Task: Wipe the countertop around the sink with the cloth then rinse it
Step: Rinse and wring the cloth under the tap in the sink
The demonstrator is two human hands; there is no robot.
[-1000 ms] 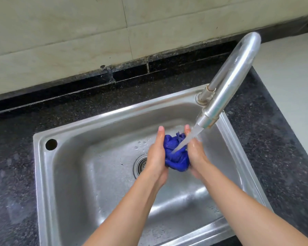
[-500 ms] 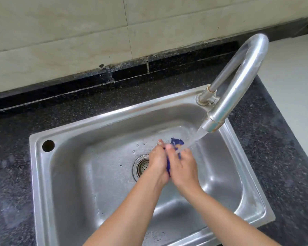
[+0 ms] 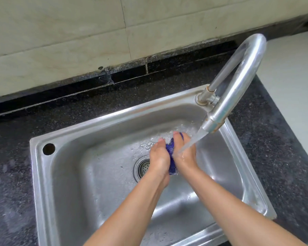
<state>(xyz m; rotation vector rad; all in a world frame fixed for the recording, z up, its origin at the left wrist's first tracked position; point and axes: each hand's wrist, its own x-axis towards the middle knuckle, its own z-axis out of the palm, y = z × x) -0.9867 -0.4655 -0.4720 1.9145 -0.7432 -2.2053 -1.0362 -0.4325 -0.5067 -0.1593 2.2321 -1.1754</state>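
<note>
A blue cloth (image 3: 172, 158) is bunched up between my two palms over the steel sink (image 3: 114, 183). My left hand (image 3: 159, 159) presses it from the left and my right hand (image 3: 185, 153) from the right, so only a narrow strip of blue shows. Water runs from the spout of the curved steel tap (image 3: 238, 82) onto my right hand and the cloth, and splashes on the sink floor behind my fingertips. The dark speckled countertop (image 3: 78, 110) surrounds the sink.
The round drain strainer (image 3: 143, 167) lies just left of my left hand. An open hole (image 3: 48, 149) sits in the sink's back-left rim. A tiled wall (image 3: 78, 32) rises behind the counter, and a pale floor (image 3: 292, 77) shows to the right.
My palms have closed together on the cloth, hiding most of it, and slid against each other. Water now splashes more on the sink floor. The camera view has shifted slightly.
</note>
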